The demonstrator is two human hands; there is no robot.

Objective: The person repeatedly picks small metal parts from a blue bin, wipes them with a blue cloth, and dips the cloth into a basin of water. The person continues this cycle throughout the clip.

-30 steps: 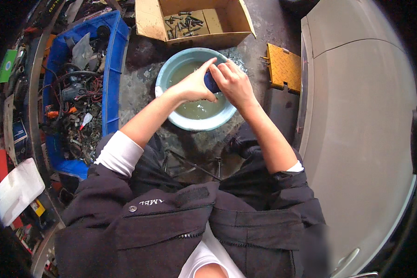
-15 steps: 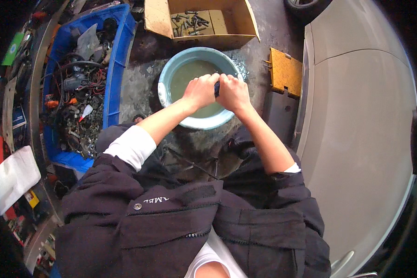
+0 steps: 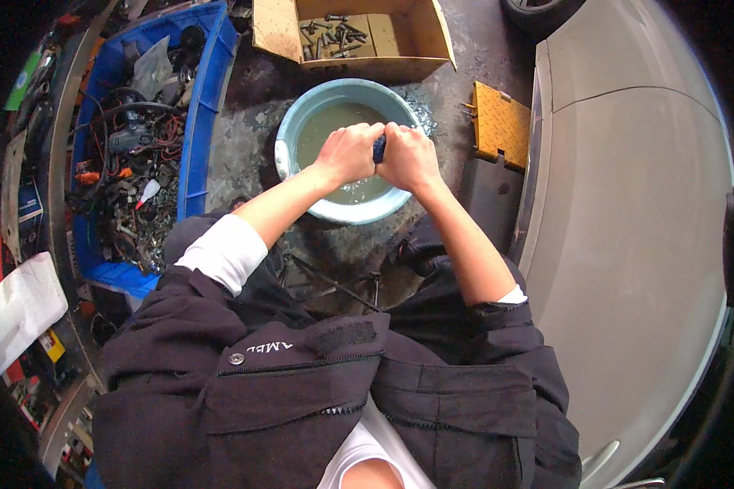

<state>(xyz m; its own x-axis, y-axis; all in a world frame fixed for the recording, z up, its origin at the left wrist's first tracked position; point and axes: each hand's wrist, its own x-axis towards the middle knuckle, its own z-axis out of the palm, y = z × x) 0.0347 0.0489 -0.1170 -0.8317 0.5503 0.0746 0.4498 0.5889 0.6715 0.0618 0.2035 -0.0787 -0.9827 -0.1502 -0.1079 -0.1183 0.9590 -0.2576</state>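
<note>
Left hand [image 3: 349, 153] and right hand [image 3: 408, 156] over basin [image 3: 359, 215], fingers curled tight on 1 dark-blue item [image 3: 379, 148], kind unclear, inside basin's rim outline. Carton [image 3: 375, 70] close off basin's far edge. Floor [image 3: 249, 147] strips separate basin from blue crate [image 3: 201, 122] on its left, yellow ramp [image 3: 497, 122] on its right.

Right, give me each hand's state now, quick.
Left hand: closed, gripping one side of a dark blue item.
Right hand: closed, gripping the other side of the same item.
</note>
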